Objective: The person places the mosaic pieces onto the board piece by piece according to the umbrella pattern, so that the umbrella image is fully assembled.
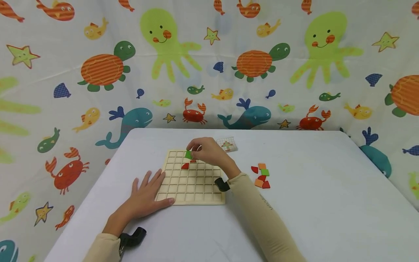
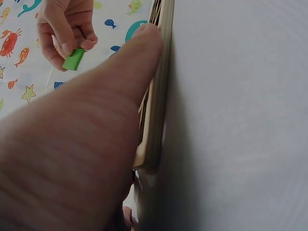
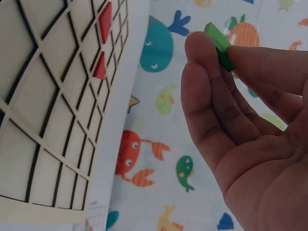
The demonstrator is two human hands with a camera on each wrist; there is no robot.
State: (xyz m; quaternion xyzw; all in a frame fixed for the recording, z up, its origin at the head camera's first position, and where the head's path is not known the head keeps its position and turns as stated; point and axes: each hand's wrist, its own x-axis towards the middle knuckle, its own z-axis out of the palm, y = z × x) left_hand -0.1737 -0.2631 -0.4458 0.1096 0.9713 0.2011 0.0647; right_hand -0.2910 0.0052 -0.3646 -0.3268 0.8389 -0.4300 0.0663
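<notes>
Green flat square tile [image 1: 188, 155], 1 pc.: pinched in right hand [image 1: 209, 151], held clear above far part of pale wooden grid board [image 1: 189, 189]. Contents of scene, L to R:

1. Left hand [image 1: 144, 198], w/ beige sleeve [image 1: 104, 249] & blk. wrist device [image 1: 132, 238]: fingers spread, grasping nothing; at board's left edge, thumb resting on near rim.

2. Board: approx. sq., flat on white tabletop [image 1: 327, 189], divided by thin strips into many small sq. cells. Holds red quarter-round piece [image 1: 185, 166] in a cell, far half; also second red piece [image 1: 193, 160], diagonally beyond, partly hidden by right hand.

3. Right hand: thumb & fingertips closed on tile edges.

4. Small card w/ printed grid & coloured design [image 1: 226, 144]: on tabletop, just beyond board, partly behind right hand.

5. Loose pcs., tabletop, rt. of board: red quarter-round pc. [image 1: 254, 169], apart; orange sq. [image 1: 262, 166] near green sq. [image 1: 264, 172]; then red pc. [image 1: 262, 178], orange pc. [image 1: 259, 183], red pc. at near end [image 1: 266, 185], close together.
</notes>
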